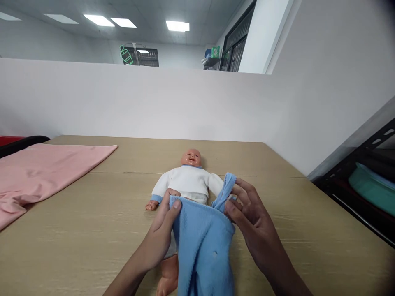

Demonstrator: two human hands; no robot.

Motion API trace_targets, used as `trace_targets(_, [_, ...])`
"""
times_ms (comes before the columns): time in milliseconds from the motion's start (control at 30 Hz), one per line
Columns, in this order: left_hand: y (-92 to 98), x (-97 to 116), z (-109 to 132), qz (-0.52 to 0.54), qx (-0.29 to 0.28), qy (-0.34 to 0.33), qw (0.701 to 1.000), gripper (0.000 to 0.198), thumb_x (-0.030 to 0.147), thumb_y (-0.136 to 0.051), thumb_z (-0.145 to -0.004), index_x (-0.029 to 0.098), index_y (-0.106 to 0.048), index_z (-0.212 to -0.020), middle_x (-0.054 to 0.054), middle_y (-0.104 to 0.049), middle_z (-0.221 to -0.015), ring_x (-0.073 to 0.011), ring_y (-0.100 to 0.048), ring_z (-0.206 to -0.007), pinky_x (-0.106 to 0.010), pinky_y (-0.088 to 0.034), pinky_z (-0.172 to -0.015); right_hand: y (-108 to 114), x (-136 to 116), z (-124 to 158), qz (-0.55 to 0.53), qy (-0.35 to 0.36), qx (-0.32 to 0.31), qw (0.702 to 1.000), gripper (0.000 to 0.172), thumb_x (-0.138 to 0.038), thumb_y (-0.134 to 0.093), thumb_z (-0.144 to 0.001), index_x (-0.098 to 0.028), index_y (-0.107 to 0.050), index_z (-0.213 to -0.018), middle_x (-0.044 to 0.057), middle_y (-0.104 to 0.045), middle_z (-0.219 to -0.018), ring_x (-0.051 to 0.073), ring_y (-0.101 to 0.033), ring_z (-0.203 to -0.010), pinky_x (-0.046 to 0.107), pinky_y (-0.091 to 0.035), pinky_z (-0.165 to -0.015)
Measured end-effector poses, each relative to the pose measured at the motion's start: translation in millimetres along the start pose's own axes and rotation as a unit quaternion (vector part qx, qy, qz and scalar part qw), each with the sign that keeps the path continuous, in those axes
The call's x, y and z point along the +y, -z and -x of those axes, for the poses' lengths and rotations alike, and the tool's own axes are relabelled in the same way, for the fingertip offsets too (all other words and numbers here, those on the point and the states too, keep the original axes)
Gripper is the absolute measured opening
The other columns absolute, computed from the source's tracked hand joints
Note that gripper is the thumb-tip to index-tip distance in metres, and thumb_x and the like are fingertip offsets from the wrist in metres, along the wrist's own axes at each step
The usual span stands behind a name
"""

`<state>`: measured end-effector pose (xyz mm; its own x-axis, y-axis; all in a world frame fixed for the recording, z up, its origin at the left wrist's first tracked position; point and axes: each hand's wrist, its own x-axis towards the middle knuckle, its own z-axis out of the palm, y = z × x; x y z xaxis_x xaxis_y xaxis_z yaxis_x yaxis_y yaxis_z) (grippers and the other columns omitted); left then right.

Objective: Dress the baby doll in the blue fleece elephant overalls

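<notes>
A baby doll [189,179] in a white top with blue cuffs lies on its back, its head toward the far side of the table. Above its lower body hang blue doll overalls [205,242], hiding most of its legs. My left hand [162,226] pinches the left top corner of the overalls between thumb and fingers. At the right top corner, my right hand [253,220] is closed on the waist edge and a loose blue strap [226,189] that stands up toward the doll's arm. One bare doll leg [168,275] shows beside my left wrist.
A pink cloth [46,172] is spread over the left of the wooden table [108,246], beside a black-rimmed red container [18,142]. On the right stands a black shelf [370,172] with a green item [370,189]. A white partition [138,102] borders the far edge.
</notes>
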<state>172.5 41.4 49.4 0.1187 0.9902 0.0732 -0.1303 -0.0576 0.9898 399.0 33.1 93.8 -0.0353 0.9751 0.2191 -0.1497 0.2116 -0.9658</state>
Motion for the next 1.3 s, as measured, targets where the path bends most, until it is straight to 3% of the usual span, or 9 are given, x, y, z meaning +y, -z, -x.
trace_targets(167, [5.0, -7, -9, 0.034, 0.02, 0.001, 0.999, 0.039, 0.065, -0.06, -0.102, 0.028, -0.054, -0.112, -0.004, -0.069, -0.108, -0.0251, -0.063, -0.107, -0.034, -0.05, -0.093, -2, -6, 6, 0.024, 0.021, -0.002, 0.999, 0.052, -0.04, -0.076, -0.099, -0.038, -0.053, -0.145, 0.006, -0.063, -0.129, 0.018, -0.066, -0.098, 0.031, -0.061, -0.079])
trace_targets(300, [0.4, 2, -14, 0.084, -0.008, -0.03, 0.996, 0.038, 0.063, -0.059, -0.104, 0.027, -0.049, -0.106, 0.0, -0.065, -0.102, -0.0181, -0.058, -0.09, -0.029, -0.047, -0.087, 3, -2, 1, 0.114, 0.143, 0.039, 0.982, 0.038, -0.036, -0.077, -0.097, -0.034, -0.056, -0.129, 0.006, -0.058, -0.13, 0.024, -0.058, -0.129, 0.039, -0.057, -0.101])
trace_targets(533, [-6.2, 15, -25, 0.077, 0.044, -0.018, 0.996, 0.046, 0.07, -0.063, -0.098, 0.027, -0.053, -0.108, 0.003, -0.059, -0.092, -0.0177, -0.053, -0.087, -0.028, -0.046, -0.087, 12, 19, -14, 0.196, 0.139, -0.117, 0.964, 0.057, -0.037, -0.072, -0.1, -0.038, -0.042, -0.149, 0.008, -0.047, -0.16, 0.027, -0.044, -0.154, 0.052, -0.042, -0.126])
trace_targets(700, [-4.5, 20, -25, 0.094, 0.067, -0.006, 0.993, 0.053, 0.074, -0.066, -0.092, 0.025, -0.054, -0.108, 0.0, -0.065, -0.103, -0.0205, -0.059, -0.092, -0.031, -0.049, -0.087, 5, 16, 1, 0.294, 0.137, -0.056, 0.944, 0.045, -0.039, -0.077, -0.097, -0.034, -0.054, -0.135, 0.005, -0.061, -0.135, 0.026, -0.058, -0.13, 0.045, -0.046, -0.115])
trace_targets(800, [-0.3, 19, -24, 0.043, 0.081, -0.006, 0.996, 0.053, 0.076, -0.06, -0.094, 0.026, -0.053, -0.108, 0.002, -0.059, -0.093, -0.0185, -0.051, -0.08, -0.03, -0.046, -0.077, 1, 7, 5, 0.293, 0.043, -0.152, 0.943, 0.022, -0.046, -0.071, -0.102, -0.027, -0.064, -0.109, 0.0, -0.063, -0.1, 0.02, -0.06, -0.096, 0.036, -0.049, -0.093])
trace_targets(933, [9.7, 19, -24, -0.046, 0.019, -0.055, 0.997, 0.04, 0.067, -0.053, -0.104, 0.028, -0.049, -0.107, 0.004, -0.046, -0.087, -0.0167, -0.041, -0.075, -0.028, -0.04, -0.07, 9, -6, 0, 0.191, -0.006, -0.251, 0.949, 0.03, -0.05, -0.062, -0.107, -0.023, -0.061, -0.096, -0.002, -0.054, -0.087, 0.016, -0.052, -0.082, 0.03, -0.044, -0.076])
trace_targets(1067, [25.2, 29, -18, -0.207, 0.001, -0.158, 0.966, 0.026, 0.05, -0.057, -0.108, 0.026, -0.051, -0.103, 0.004, -0.047, -0.09, -0.016, -0.046, -0.083, -0.028, -0.039, -0.075, 30, -19, -10, 0.238, 0.032, -0.256, 0.936, 0.023, -0.046, -0.06, -0.108, -0.024, -0.059, -0.099, -0.003, -0.05, -0.083, 0.015, -0.047, -0.075, 0.03, -0.039, -0.068])
trace_targets(1200, [30.5, 46, -2, -0.321, 0.008, -0.239, 0.916, 0.012, 0.034, -0.063, -0.108, 0.025, -0.055, -0.103, 0.003, -0.057, -0.093, -0.0155, -0.051, -0.081, -0.03, -0.04, -0.074, 43, -30, -21, 0.41, 0.133, -0.225, 0.874, 0.007, -0.024, -0.059, -0.1, -0.025, -0.057, -0.094, 0.0, -0.057, -0.093, 0.021, -0.053, -0.09, 0.036, -0.044, -0.083])
trace_targets(1300, [16.0, 61, 13, -0.386, -0.041, -0.339, 0.857, 0.007, 0.022, -0.064, -0.106, 0.025, -0.058, -0.105, 0.002, -0.063, -0.092, -0.0175, -0.054, -0.086, -0.032, -0.042, -0.082, 39, -36, -18, 0.465, 0.159, -0.191, 0.85, 0.038, -0.008, -0.054, -0.095, -0.029, -0.059, -0.125, 0.005, -0.063, -0.129, 0.026, -0.056, -0.126, 0.045, -0.045, -0.109])
